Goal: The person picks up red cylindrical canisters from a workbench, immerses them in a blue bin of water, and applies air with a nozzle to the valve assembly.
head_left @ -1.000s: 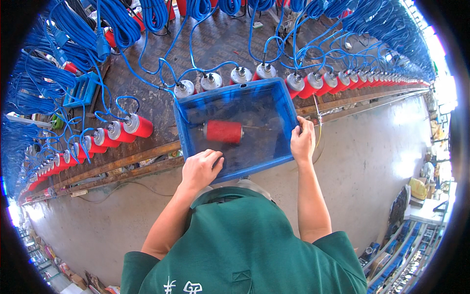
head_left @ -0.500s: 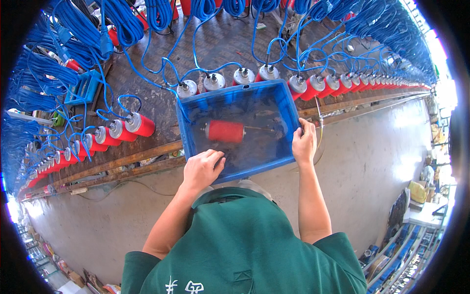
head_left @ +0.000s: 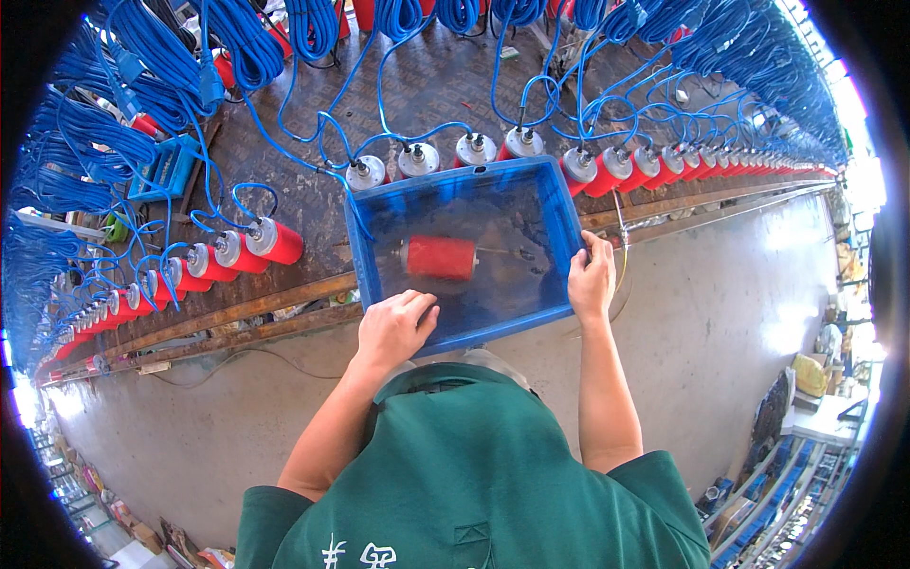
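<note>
A blue plastic bin [head_left: 462, 338] sits at the table's front edge, slightly turned. My left hand [head_left: 396, 332] rests over its near rim, fingers curled inward at the left end. My right hand [head_left: 591, 275] grips the right rim, its thumb on the inner side. Inside the bin, a red cylinder [head_left: 440, 258] with metal end caps lies on its side, apparently in water. From its right end a thin rod or wire runs toward the right wall, partly blurred. Neither hand touches the cylinder.
Red cylinders with metal tops and blue cables [head_left: 275, 241] line the table edge on both sides. Several more [head_left: 418, 160] stand behind the bin. Coiled blue cables [head_left: 237, 47] fill the back. A small blue crate [head_left: 167, 169] lies at left, and racks [head_left: 787, 493] stand lower right.
The view has shifted very slightly. Both hands keep their places on the bin's rim, and the red cylinder stays lying inside, looking a little less blurred.
</note>
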Demonstrator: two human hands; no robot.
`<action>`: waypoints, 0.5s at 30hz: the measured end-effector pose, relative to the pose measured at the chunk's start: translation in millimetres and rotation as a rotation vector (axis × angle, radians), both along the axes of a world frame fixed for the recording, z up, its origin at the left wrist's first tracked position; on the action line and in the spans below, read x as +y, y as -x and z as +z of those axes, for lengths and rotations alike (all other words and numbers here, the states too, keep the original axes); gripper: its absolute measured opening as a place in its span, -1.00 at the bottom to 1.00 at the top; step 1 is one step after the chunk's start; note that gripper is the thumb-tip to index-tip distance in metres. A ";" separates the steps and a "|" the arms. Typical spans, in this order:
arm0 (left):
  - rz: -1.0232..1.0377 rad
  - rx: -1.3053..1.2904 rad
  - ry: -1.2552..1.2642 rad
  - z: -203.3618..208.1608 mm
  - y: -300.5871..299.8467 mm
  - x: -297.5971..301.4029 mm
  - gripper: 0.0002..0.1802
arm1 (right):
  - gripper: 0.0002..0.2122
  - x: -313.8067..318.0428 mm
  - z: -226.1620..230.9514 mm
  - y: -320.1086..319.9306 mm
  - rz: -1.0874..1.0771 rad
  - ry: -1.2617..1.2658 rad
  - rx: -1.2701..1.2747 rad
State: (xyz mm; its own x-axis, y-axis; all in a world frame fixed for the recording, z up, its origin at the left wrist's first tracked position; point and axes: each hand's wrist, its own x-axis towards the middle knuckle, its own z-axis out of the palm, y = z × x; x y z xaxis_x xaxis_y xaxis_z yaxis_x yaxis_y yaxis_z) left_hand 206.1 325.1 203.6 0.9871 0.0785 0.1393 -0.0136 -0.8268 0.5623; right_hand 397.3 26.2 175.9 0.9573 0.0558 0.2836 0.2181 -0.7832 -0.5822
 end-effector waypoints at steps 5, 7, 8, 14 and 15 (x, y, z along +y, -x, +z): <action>0.001 0.007 -0.007 -0.7 -0.2 -0.3 -0.78 | -0.68 0.1 0.1 -0.1 -0.004 -0.003 0.002; -0.001 -0.002 -0.006 -1.5 -0.3 -0.2 -0.78 | -0.68 0.4 1.0 0.0 -0.004 0.000 0.002; -0.001 -0.003 -0.006 -1.0 -0.4 -0.1 -0.78 | -0.68 0.3 1.2 0.0 -0.003 0.003 0.003; -0.002 0.006 -0.014 -0.8 0.2 -0.4 -0.78 | -0.68 0.5 1.5 0.7 0.001 -0.001 -0.002; -0.001 0.010 -0.013 -1.0 0.0 -0.6 -0.78 | -0.68 0.3 1.8 0.7 0.000 -0.002 -0.002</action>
State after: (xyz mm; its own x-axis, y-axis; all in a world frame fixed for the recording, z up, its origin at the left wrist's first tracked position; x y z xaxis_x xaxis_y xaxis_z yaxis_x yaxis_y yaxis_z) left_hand 206.1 324.5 202.5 0.9886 0.0762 0.1302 -0.0083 -0.8343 0.5513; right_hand 396.6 26.5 177.7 0.9567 0.0552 0.2858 0.2193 -0.7823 -0.5830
